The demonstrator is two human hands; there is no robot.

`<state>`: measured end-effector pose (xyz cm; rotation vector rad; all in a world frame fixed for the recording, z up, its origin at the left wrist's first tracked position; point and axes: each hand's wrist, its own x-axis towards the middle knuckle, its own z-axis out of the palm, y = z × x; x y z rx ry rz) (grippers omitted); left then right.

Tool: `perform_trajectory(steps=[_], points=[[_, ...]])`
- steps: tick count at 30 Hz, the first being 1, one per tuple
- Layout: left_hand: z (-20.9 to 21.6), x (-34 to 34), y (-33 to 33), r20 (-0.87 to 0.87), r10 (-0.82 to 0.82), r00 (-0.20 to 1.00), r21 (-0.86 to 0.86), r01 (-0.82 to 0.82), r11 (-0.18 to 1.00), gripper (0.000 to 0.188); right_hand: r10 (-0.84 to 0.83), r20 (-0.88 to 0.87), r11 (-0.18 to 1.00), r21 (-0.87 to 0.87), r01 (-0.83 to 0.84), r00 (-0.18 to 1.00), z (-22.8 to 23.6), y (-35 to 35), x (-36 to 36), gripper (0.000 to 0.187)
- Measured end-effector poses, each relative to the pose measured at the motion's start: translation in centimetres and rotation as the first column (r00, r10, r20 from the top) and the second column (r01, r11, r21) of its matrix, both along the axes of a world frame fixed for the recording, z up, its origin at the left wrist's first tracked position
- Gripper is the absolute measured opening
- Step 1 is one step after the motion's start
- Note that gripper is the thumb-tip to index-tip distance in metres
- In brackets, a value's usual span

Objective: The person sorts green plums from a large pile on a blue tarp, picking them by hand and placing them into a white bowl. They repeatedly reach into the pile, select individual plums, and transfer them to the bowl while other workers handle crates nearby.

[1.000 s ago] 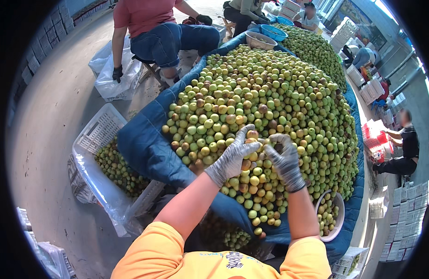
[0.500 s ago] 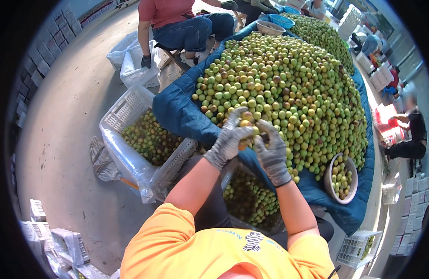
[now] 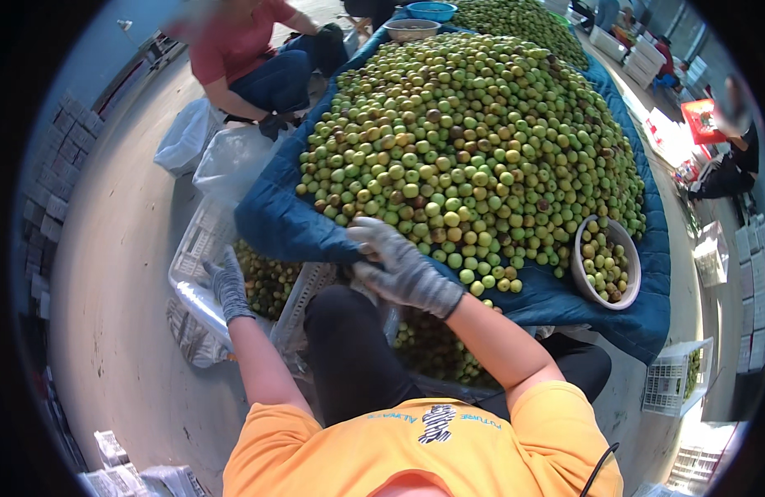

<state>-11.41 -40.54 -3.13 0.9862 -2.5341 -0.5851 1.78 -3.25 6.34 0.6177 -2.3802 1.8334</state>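
A big heap of small round green and brownish fruits (image 3: 474, 157), jujube-like, lies on a blue quilted cloth (image 3: 271, 211). My left hand (image 3: 228, 286), in a grey knitted glove, is over the left white crate (image 3: 202, 240), fingers spread and nothing visible in them. Browner fruits (image 3: 266, 282) fill that crate, which has clear plastic at its side. My right hand (image 3: 406, 269), gloved alike, is at the heap's near edge, fingers and thumb curled around what looks like a brownish fruit (image 3: 367, 248), mostly hidden. Below it, more fruits (image 3: 440, 348) sit in a shaded container between my legs.
A pale bowl of fruits (image 3: 606, 263) rests on the cloth at right. Two bowls, one blue (image 3: 431, 11), stand at the far end. A person in a red shirt (image 3: 242, 41) sits at far left beside plastic-lined containers (image 3: 188, 137). White crates (image 3: 677, 377) stand at right.
My hands, together over the heap's edge before, have parted: the left went left to the crate, the right moved to the cloth's edge. The red-shirted person leans lower. The whole view has shifted.
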Motion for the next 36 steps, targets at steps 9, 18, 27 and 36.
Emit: perform_trajectory(steps=[9, 18, 27, 36], points=[[7.4, -1.4, 30.8, -0.431, -0.87, 0.238, 0.023, 0.967, 0.253, 0.049, -0.672, -0.231, 0.711, 0.06, 0.7, 0.703, -3.0, 25.4, -4.7, 0.029], [2.9, -0.3, 40.9, 0.031, -0.999, 0.013, -0.241, 0.971, 0.006, 0.073, -0.825, -0.477, 0.241, 0.188, 0.952, 0.303, -2.5, 48.4, -17.4, 0.035], [2.5, -3.3, 40.2, -0.036, -0.999, 0.023, -0.183, 0.983, 0.03, 0.084, -0.871, -0.099, 0.44, 0.279, 0.854, 0.481, -0.2, 49.9, -22.9, 0.051], [2.7, -4.1, 41.3, -0.036, -0.999, 0.005, -0.189, 0.982, 0.012, 0.099, -0.73, -0.199, 0.609, 0.246, 0.754, 0.654, -5.7, 47.9, -22.4, 0.048]])
